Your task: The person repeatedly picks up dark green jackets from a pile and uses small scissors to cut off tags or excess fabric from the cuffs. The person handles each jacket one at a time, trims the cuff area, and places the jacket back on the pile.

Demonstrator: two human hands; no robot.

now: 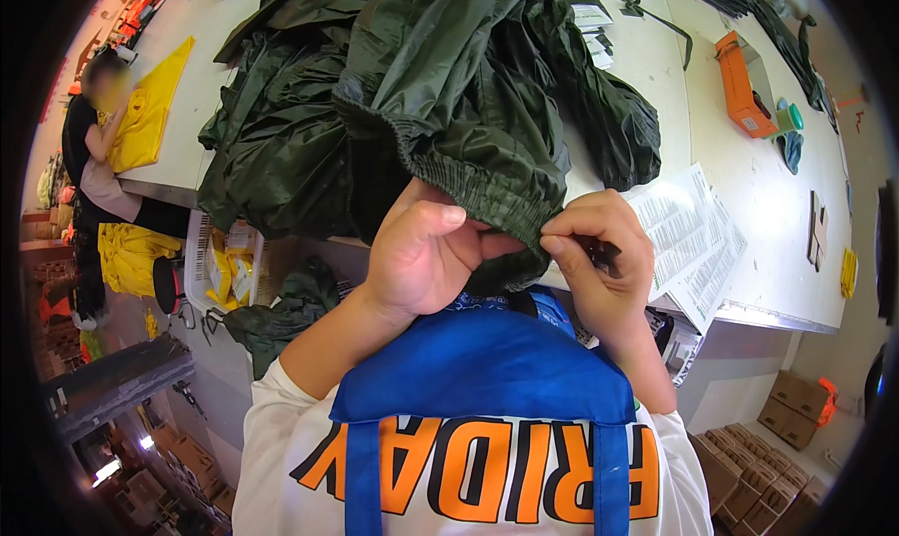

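A dark green, thin, shiny garment (449, 58) lies bunched on the table, its gathered elastic edge (487, 194) facing me. My left hand (417, 260) reaches into the opening under this edge. Its thumb stands apart from the cloth, and some of its fingers are hidden by the fabric. At the right end of the elastic edge, my right hand (609, 255) pinches the cloth between thumb and index finger. A small dark object (602, 252) shows inside the curled fingers of that hand; its kind is unclear.
Printed sheets (688, 241) lie on the right, near an orange box (746, 85) and a green tape roll (789, 117). More dark green cloth (290, 316) hangs by a white crate (198, 264) of yellow packets. At far left, another person (94, 133) handles yellow cloth (154, 105).
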